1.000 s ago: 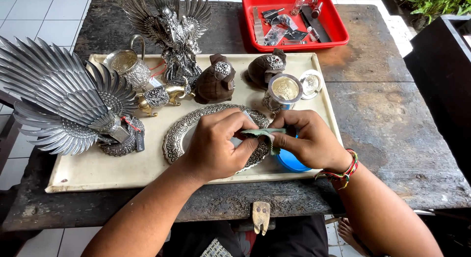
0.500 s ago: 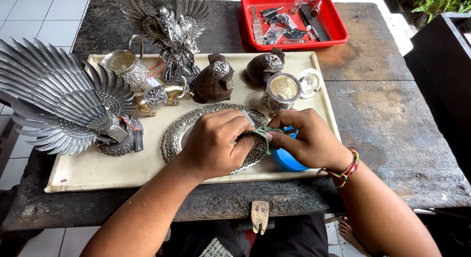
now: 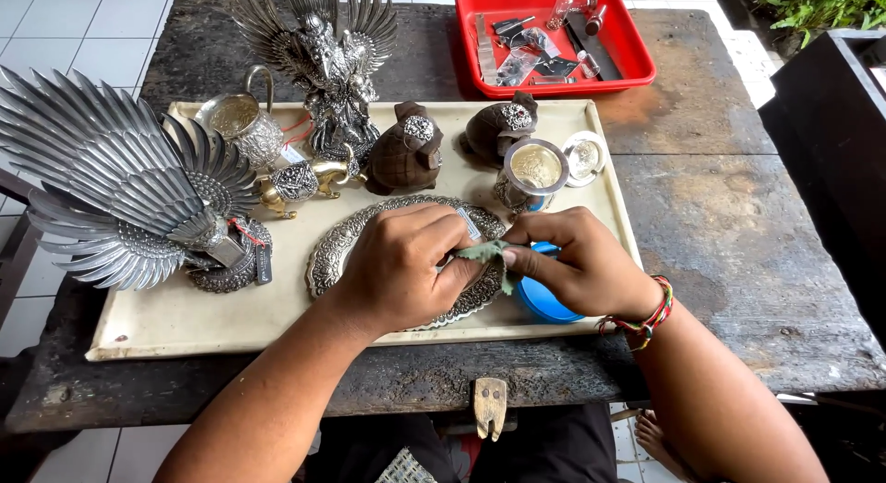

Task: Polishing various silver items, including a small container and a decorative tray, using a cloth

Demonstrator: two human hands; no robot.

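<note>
Fingers (image 3: 443,252) of the left hand (image 3: 406,266) curl down over the near right part of an oval silver plate (image 3: 346,243), pressing it flat to the cream tray (image 3: 166,322). Those of the right hand (image 3: 577,262) pinch narrow on a small green cloth (image 3: 484,252), which the left fingertips also touch, so both hands meet on the cloth just above the plate's edge. A blue tub (image 3: 544,298) sits half under the right palm, at the tray's front rim.

From the head view, only 1 camera shows this, and the risks look plain. The tub is wedged between palm and tray edge; a sideways push of the wrist could tip it or nudge it off onto the dark surface (image 3: 738,252). The plate lies close to the front of the tray, so hard rubbing could slide it if the left hand's pressure eases. Just behind the knuckles stands a silver cup (image 3: 533,169), with 2 dark turtle figures (image 3: 403,155) beside it; a forward stroke that runs long could knock them. The big winged figure (image 3: 111,178) stands well apart to the left.
</note>
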